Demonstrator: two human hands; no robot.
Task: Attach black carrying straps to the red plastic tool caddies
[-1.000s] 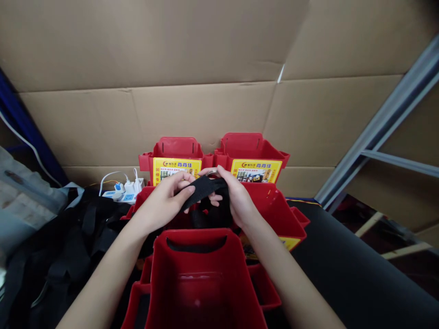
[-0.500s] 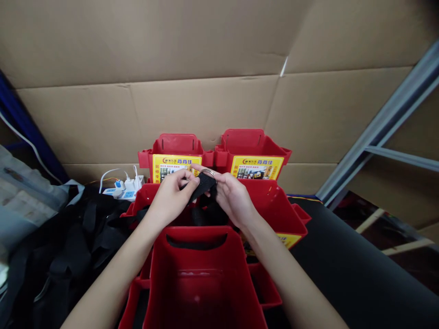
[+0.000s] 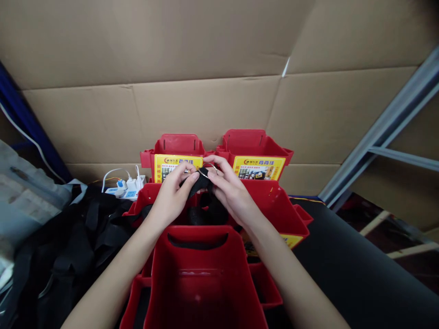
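My left hand [image 3: 174, 194] pinches a black webbing strap [image 3: 200, 183] between thumb and fingers. A metal ring [image 3: 207, 170] is gripped in my right hand [image 3: 231, 185], its rim against the strap. Whether the strap passes through the ring is hard to make out. Below the hands, more black strap hangs in a loop over a red plastic bin [image 3: 274, 201]. Nearest to me stands another red bin [image 3: 202, 283] with a slot in its back wall and small side pockets.
Two red bins with yellow labels [image 3: 259, 167] stand behind, against a cardboard wall [image 3: 206, 109]. Black straps [image 3: 75, 242] are heaped at left. A power strip [image 3: 128, 189] with plugs lies behind them. A metal frame [image 3: 380, 137] rises at right.
The ring has tilted up and shows more of its circle. My right fingers have shifted onto it, and the strap end now bends up against the ring.
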